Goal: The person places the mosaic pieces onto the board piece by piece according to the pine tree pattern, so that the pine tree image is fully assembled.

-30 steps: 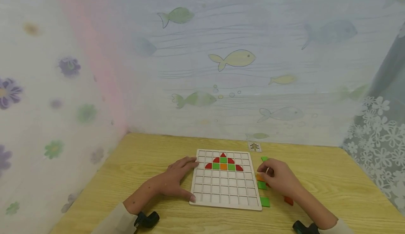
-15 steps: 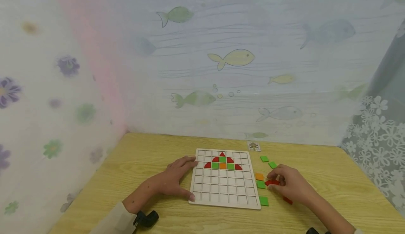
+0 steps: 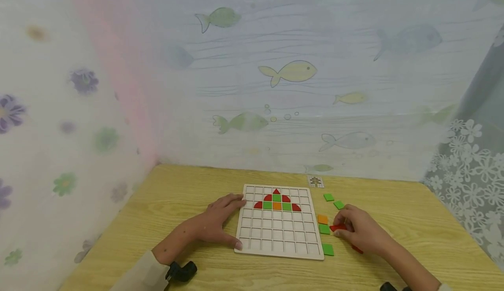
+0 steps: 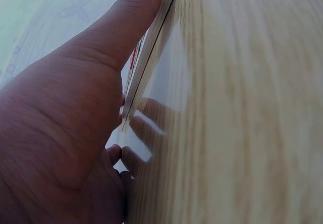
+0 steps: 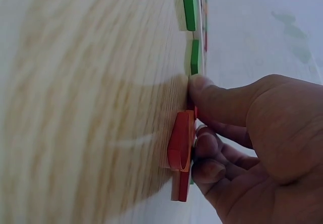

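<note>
A pale wooden grid board (image 3: 267, 232) lies on the table with a stepped shape of red, green and orange tiles in its upper rows. My left hand (image 3: 214, 225) rests along the board's left side, fingers spread at the edge and thumb on the near left corner. Right of the board, my right hand (image 3: 360, 229) pinches a red tile (image 3: 337, 228) between thumb and fingers, low over the table. In the right wrist view more red tiles (image 5: 179, 141) lie beside the curled fingers. The pinched tile is largely hidden there by the thumb (image 5: 202, 90).
Between board and right hand lie an orange tile (image 3: 323, 219) and a green tile (image 3: 324, 229). Another green tile (image 3: 328, 250) sits nearer me; two more green ones (image 3: 328, 197) lie farther back. A small pattern card (image 3: 316, 182) lies behind the board, near the wall.
My right hand has moved right and slightly nearer me, from beside the orange tile to the red tiles. It has barely moved in the last half second. My left hand stays put.
</note>
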A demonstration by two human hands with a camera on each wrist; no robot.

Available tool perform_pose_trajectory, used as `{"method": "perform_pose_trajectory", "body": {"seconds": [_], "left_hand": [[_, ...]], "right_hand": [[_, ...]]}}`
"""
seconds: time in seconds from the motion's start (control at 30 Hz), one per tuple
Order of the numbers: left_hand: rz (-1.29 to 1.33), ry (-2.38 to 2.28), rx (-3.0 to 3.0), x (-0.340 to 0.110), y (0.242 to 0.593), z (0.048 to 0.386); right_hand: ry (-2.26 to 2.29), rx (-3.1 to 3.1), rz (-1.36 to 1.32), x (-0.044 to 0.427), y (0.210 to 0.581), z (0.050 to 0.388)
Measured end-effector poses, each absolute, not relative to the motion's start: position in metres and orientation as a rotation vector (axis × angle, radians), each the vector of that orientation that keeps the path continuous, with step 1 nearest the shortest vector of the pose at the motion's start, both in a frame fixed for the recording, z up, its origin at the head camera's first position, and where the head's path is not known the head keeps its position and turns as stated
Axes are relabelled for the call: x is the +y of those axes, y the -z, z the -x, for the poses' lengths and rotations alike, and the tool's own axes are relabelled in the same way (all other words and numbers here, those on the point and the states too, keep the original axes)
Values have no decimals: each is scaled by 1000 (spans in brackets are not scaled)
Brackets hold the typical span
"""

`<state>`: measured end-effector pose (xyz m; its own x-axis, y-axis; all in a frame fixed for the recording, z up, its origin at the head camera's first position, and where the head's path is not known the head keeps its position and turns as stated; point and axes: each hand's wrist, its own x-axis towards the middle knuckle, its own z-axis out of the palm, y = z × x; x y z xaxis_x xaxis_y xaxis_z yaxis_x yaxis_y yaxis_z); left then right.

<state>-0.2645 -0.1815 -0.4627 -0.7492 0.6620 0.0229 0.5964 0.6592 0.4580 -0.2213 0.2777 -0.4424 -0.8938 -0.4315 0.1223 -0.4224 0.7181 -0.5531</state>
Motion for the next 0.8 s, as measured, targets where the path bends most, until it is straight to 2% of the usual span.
{"method": "perform_pose_trajectory", "body": {"seconds": [0.8], "left_hand": [[-1005, -674, 2721, -182, 462, 264]], "right_hand": [[941, 2862, 842, 280, 440, 223]]}}
